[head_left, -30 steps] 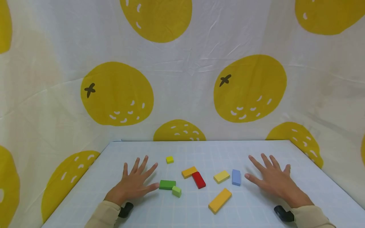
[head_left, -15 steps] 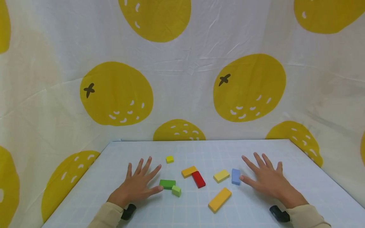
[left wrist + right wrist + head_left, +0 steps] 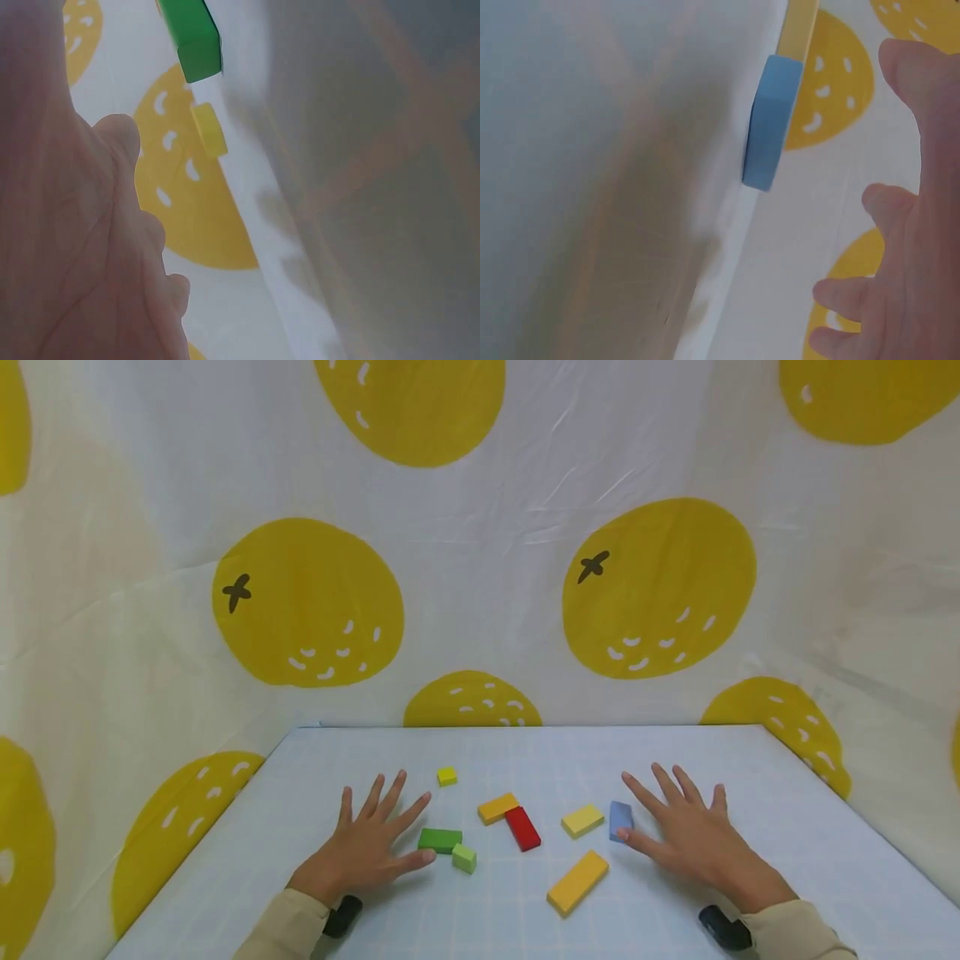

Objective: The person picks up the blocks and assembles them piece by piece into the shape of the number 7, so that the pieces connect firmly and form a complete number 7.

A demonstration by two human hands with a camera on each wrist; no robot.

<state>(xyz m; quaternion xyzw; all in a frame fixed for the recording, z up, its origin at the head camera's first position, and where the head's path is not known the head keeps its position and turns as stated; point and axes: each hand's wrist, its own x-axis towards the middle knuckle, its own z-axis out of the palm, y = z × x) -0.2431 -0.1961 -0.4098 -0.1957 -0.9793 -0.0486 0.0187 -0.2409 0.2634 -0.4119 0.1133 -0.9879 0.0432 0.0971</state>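
Note:
My left hand (image 3: 367, 847) hovers over the left side of the table with fingers spread and nothing held. Its thumb is near a green block (image 3: 440, 840) and a small light green block (image 3: 464, 858). On the other side, my right hand (image 3: 690, 835) is spread too, its thumb tip overlapping the edge of a blue block (image 3: 620, 821) in the head view. In the right wrist view the blue block (image 3: 773, 124) appears apart from the fingers. Between the hands lie a pale yellow block (image 3: 582, 821), a red block (image 3: 523, 828) and a long orange block (image 3: 577, 883).
A shorter orange block (image 3: 497, 808) touches the red one. Farther back sits a small yellow cube (image 3: 447, 776). The white gridded table (image 3: 495, 935) ends at a hanging cloth (image 3: 480, 585) printed with yellow fruit. Dark wrist cameras (image 3: 724, 928) hang below the wrists.
Both hands have drifted inward, the right one farther, toward the blue block. Their fingers stay spread. The blocks have not moved on the table.

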